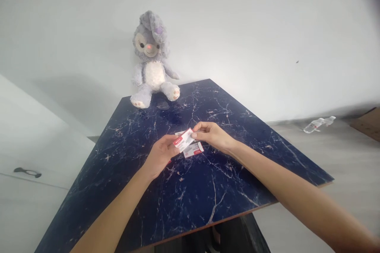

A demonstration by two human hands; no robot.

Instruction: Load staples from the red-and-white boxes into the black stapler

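Between my two hands is a small red and white printed packet (183, 140), flat and tilted, held above the middle of the table. My left hand (162, 153) pinches its left end, thumb in front. At the upper right corner, my right hand (211, 136) grips it between thumb and fingers. Just below lies another red and white packet (193, 150) on the tabletop. Part of a further white piece shows behind the held one, mostly covered. A bit of red peeks out beside my left hand; what it belongs to is hidden.
The dark blue marble-patterned table (190, 197) stands against a white wall. A grey plush rabbit (152, 63) sits at its back left edge. On the floor at right lie clear plastic bottles (319, 124) and a cardboard box (368, 124). A white cabinet (26, 142) stands at left.
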